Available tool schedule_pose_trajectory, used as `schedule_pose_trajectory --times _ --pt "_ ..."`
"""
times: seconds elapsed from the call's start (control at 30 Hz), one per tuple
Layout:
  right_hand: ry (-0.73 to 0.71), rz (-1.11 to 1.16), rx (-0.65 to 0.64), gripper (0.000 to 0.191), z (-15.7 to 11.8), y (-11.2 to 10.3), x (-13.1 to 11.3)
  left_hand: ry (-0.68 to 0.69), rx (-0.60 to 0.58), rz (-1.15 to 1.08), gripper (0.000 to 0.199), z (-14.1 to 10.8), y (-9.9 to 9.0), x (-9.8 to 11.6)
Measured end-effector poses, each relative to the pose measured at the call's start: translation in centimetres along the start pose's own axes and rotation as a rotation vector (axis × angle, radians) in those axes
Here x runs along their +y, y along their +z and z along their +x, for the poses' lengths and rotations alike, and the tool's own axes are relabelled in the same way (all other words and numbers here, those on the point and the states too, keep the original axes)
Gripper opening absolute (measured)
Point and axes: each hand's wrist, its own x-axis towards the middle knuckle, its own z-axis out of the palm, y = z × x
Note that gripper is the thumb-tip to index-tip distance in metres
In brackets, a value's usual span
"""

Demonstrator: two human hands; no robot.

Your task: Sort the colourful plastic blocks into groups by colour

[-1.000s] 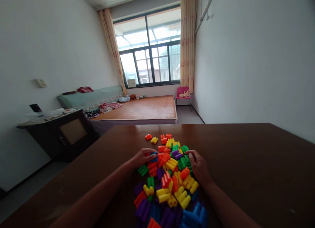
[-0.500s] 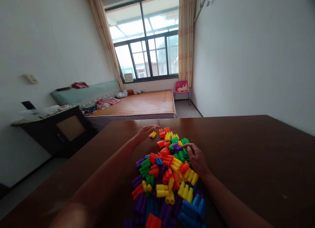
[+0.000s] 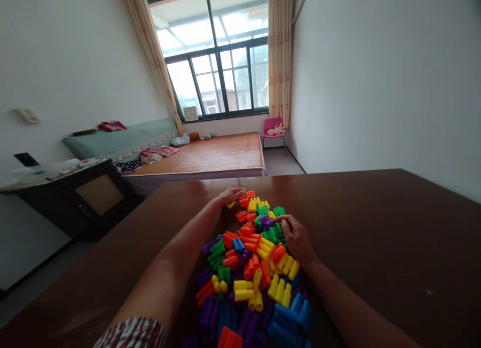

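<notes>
A long heap of plastic tube-shaped blocks in red, yellow, green, blue and purple runs down the brown table (image 3: 361, 227). At the far end of the heap, my left hand (image 3: 231, 194) reaches over a yellow block (image 3: 231, 205), its fingers extended toward the red blocks (image 3: 250, 194). Whether it touches them is unclear. My right hand (image 3: 295, 231) is at the heap's right side, fingers curled, with the index fingertip by the purple block (image 3: 266, 221) and green blocks (image 3: 274, 233). Whether anything lies between those fingers is too small to tell.
Beyond the table stand a bed (image 3: 210, 152) with clothes on it and a pink chair (image 3: 271, 125) holding a soft toy. A dark cabinet (image 3: 71, 207) is at the left. The heap's near end has blue blocks (image 3: 289, 318) and purple blocks.
My left hand has moved slightly right, over the yellow block, and its sleeve now shows. My right hand stays beside the green and purple blocks. The view has shifted a little.
</notes>
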Motion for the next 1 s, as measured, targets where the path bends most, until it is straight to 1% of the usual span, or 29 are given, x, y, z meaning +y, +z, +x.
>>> schedule_pose_trajectory --times 0.1,0.17,0.23,0.33,0.4,0.47,0.53,0.63,0.77,0.87,0.93,1.0 --pt "-0.015 -0.015 -0.002 0.034 0.0 0.1 0.1 0.19 -0.115 0.04 0.06 0.0 0.8 1.5" --pt "-0.023 -0.014 0.001 0.034 0.1 0.1 0.1 0.314 -0.159 0.043 0.056 -0.2 1.2 2.4" --pt "-0.025 -0.01 0.004 0.033 0.1 0.2 0.2 0.401 -0.187 0.014 0.049 -0.8 1.4 3.1" --pt "-0.016 -0.007 0.004 0.034 0.1 0.2 0.3 0.468 -0.199 -0.051 0.043 -2.3 1.2 3.9" --pt "-0.01 -0.01 0.003 0.035 0.1 0.2 0.4 0.467 -0.21 -0.103 0.045 -3.8 0.9 4.5" --pt "-0.007 -0.015 0.002 0.035 0.2 0.2 0.5 0.467 -0.258 -0.161 0.046 -5.5 0.7 5.4" --pt "-0.013 -0.016 0.0 0.035 0.2 0.3 0.6 0.491 -0.294 -0.179 0.045 -7.3 0.5 6.4" --pt "-0.024 -0.012 0.002 0.035 0.2 0.3 0.7 0.536 -0.281 -0.152 0.042 -10.2 0.0 8.1" --pt "-0.028 -0.01 -0.007 0.034 0.2 0.2 0.7 0.589 -0.295 -0.131 0.037 -14.6 -0.8 10.0" --pt "-0.03 -0.02 -0.015 0.035 0.2 0.0 0.7 0.607 -0.214 -0.057 0.034 -18.9 -1.4 11.2" --pt "-0.028 -0.033 -0.021 0.036 0.3 0.0 0.7 0.579 -0.132 0.027 0.034 -22.5 -1.5 11.9" --pt "-0.031 -0.041 -0.027 0.036 0.3 -0.1 0.8 0.577 -0.103 0.135 0.038 -26.5 -1.3 12.4"
